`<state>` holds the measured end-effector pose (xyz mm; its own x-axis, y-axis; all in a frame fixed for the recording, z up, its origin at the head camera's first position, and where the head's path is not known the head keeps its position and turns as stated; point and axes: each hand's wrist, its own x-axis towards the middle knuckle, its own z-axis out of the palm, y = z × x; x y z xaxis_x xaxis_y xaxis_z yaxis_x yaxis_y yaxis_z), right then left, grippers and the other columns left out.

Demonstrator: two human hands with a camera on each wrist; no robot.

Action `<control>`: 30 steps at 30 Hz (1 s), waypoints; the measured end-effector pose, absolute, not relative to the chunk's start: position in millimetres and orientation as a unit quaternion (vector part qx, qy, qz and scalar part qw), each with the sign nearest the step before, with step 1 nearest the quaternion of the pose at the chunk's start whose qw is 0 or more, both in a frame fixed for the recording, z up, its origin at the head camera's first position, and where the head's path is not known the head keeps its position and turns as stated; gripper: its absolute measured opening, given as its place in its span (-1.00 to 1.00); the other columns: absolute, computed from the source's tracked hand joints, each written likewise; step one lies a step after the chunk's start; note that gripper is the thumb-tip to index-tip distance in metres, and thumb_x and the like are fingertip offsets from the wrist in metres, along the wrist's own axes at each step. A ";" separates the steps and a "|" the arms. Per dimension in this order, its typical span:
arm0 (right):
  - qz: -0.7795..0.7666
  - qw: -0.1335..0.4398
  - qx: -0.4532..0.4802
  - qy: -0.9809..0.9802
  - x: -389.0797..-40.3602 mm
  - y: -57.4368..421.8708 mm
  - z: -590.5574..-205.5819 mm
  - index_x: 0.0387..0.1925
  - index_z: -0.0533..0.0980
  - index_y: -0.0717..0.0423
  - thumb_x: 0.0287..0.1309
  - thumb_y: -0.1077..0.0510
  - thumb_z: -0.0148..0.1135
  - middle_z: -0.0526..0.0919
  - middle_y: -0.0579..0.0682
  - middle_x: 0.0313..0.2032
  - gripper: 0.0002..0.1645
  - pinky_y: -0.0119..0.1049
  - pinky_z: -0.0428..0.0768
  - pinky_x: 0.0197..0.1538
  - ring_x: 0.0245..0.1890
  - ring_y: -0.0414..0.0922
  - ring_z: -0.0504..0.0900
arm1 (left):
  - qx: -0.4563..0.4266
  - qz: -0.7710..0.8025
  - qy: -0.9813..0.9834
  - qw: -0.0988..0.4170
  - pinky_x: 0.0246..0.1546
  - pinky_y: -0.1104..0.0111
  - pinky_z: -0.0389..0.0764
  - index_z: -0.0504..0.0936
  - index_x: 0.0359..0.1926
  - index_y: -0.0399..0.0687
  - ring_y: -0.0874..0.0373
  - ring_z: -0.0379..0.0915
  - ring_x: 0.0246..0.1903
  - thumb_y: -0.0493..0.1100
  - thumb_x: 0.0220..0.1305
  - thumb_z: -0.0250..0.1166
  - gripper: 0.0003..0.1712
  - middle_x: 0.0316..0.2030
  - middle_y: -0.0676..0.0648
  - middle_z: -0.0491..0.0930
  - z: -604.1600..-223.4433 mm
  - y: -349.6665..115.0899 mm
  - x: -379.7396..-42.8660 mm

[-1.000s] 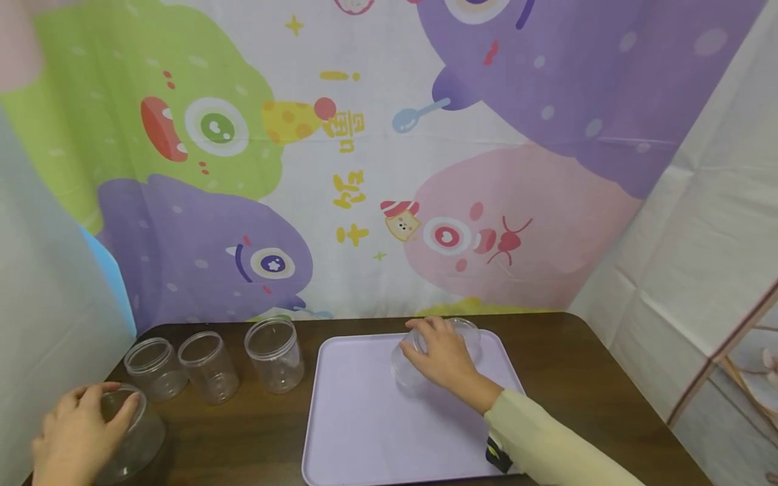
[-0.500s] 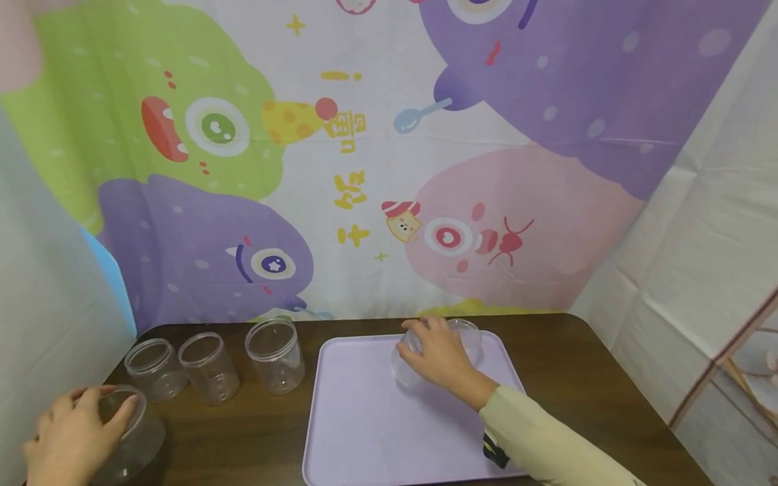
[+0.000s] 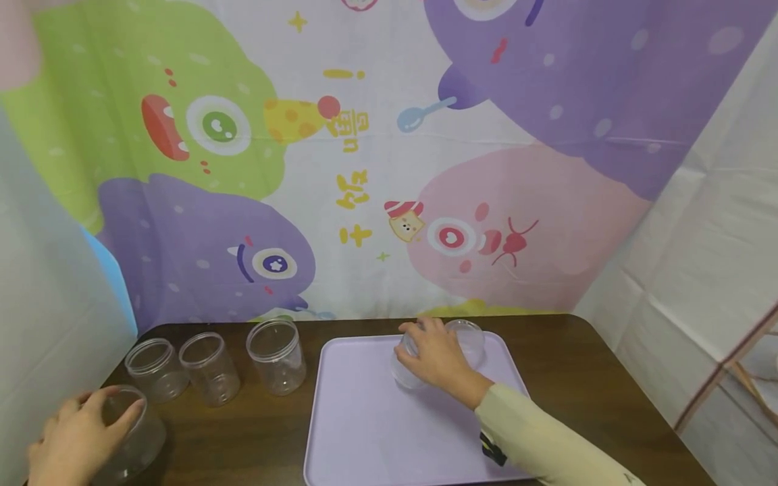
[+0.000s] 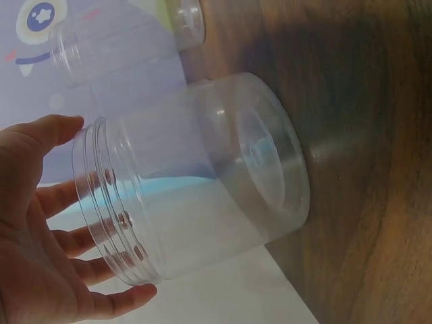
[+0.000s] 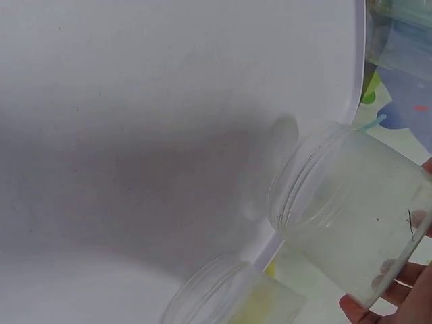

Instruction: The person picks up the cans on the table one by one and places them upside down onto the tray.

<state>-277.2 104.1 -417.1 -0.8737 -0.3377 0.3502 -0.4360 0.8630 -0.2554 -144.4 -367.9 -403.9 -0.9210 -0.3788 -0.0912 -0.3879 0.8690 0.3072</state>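
My left hand [image 3: 79,432] grips a wide clear plastic jar [image 4: 196,175] at its threaded rim; the jar stands upright on the table at the left. On the tray's far half, my right hand [image 3: 437,354] holds another clear jar [image 5: 351,202] by its base, fingers curled round it. This jar is upside down, threaded mouth toward the light purple tray [image 3: 352,418]; I cannot tell whether its rim touches the tray. Beside it, a second upside-down clear jar [image 3: 469,344] stands on the tray.
Left of the tray stand three upright clear jars: a short one [image 3: 158,371], a narrow one [image 3: 209,371] and a taller one [image 3: 276,358]. Dark wooden table [image 3: 243,445] surrounds the tray. A cartoon-printed cloth [image 3: 358,283] hangs behind, with pale cloth at both sides.
My right hand has shifted slightly left with its jar, showing more of the jar beside it. My left hand stays at the wide jar's rim.
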 end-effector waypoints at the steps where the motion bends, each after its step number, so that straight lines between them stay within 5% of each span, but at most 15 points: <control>1: 0.164 0.150 0.204 -0.954 -277.9 104.0 -417.3 0.00 0.53 -0.12 0.12 -0.16 0.10 0.50 0.08 0.06 -0.57 0.13 0.44 -0.04 0.10 0.07 0.43 | -0.196 0.162 0.967 0.016 -0.17 -0.50 0.16 0.15 0.28 -0.29 -0.69 -0.04 0.02 0.51 0.21 -0.20 0.01 0.18 -0.65 -0.04 -403.7 -368.2 -144.3; 30: 0.122 0.130 0.210 -0.961 -291.6 93.8 -421.9 0.03 0.49 -0.15 0.14 -0.20 0.10 0.50 0.04 0.02 -0.54 -0.04 0.41 -0.13 0.09 0.02 0.44 | -0.182 0.164 0.967 0.068 -0.16 -0.49 0.17 0.00 0.34 -0.34 -0.76 -0.11 0.04 0.54 0.20 -0.26 0.10 0.20 -0.68 -0.14 -401.4 -376.3 -147.6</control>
<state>-291.6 93.8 -421.9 -0.8778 -0.3728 0.3007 -0.4360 0.8819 -0.1793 -147.6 -376.3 -401.4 -0.9248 -0.3293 -0.1906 -0.3736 0.8805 0.2919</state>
